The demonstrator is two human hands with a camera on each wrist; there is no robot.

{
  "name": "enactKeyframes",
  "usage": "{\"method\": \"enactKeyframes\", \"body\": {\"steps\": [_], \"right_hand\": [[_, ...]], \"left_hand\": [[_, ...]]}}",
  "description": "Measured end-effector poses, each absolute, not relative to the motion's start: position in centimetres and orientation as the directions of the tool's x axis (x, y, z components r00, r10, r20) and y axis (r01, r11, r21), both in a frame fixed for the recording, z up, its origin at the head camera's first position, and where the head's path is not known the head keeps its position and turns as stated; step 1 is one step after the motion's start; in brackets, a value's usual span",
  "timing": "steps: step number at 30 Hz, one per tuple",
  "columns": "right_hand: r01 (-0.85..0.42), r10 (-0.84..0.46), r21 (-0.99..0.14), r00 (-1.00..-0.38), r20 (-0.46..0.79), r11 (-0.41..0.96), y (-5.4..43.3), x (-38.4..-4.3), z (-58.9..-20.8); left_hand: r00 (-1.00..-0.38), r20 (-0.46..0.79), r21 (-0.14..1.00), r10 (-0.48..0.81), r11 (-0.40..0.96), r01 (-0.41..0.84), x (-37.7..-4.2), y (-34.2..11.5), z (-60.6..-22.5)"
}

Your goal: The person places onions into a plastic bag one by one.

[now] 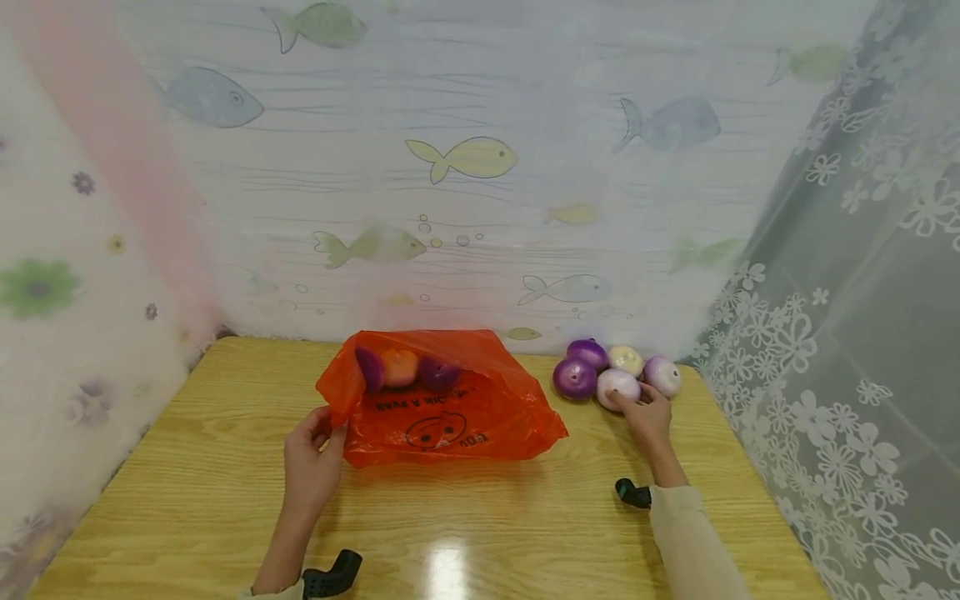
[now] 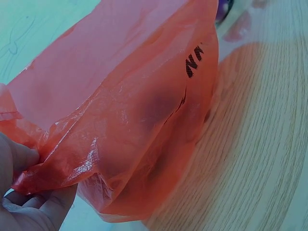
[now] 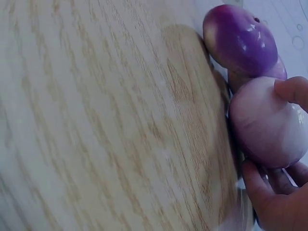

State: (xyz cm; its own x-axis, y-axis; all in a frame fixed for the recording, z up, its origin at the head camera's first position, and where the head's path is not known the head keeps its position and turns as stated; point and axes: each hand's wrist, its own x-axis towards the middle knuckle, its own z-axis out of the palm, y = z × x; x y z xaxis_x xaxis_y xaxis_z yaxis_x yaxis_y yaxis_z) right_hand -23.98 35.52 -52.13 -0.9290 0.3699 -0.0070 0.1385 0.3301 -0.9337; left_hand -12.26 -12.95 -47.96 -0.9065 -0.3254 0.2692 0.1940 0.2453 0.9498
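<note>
A red plastic bag lies on the table with its mouth spread toward me. Inside it are several purple and pale round vegetables, among them a purple onion. My left hand pinches the bag's left edge between thumb and fingers, as the left wrist view also shows. At the right, my right hand grips a pale purple onion, thumb on one side and fingers on the other. Beside it sit two darker purple onions, a whitish onion and another pale purple onion.
A wooden table stretches below both hands. Behind it hangs a fish-patterned curtain, and a flower-patterned sheet borders the right side. Black wrist mounts are strapped to the arms.
</note>
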Motion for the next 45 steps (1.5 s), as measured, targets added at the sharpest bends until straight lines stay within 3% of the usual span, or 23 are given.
{"method": "enactKeyframes", "body": {"steps": [11, 18, 25, 33, 45], "right_hand": [[0.138, 0.416, -0.932, -0.909, 0.015, 0.336, 35.3, -22.7, -51.8], [0.039, 0.429, -0.961, -0.899, 0.086, 0.274, 34.9, -21.5, -50.4], [-0.066, 0.337, -0.968, -0.930, 0.147, 0.241, 32.6, -19.4, -46.8], [-0.262, 0.200, -0.960, -0.940, 0.277, 0.100, 29.3, -16.9, -43.4], [-0.472, -0.058, -0.881, -0.879, 0.473, -0.027, 24.7, -14.0, -41.7]], "left_hand": [[-0.911, 0.269, 0.948, -0.312, 0.255, 0.192, -12.2, -12.9, -48.2], [-0.903, 0.275, 0.945, -0.330, 0.266, 0.190, -12.1, -12.8, -48.1], [-0.901, 0.278, 0.944, -0.333, 0.269, 0.192, -12.2, -13.0, -48.1], [-0.895, 0.305, 0.934, -0.325, 0.286, 0.214, -12.2, -12.8, -48.1], [-0.902, 0.294, 0.939, -0.315, 0.273, 0.211, -12.3, -12.6, -47.9]]}}
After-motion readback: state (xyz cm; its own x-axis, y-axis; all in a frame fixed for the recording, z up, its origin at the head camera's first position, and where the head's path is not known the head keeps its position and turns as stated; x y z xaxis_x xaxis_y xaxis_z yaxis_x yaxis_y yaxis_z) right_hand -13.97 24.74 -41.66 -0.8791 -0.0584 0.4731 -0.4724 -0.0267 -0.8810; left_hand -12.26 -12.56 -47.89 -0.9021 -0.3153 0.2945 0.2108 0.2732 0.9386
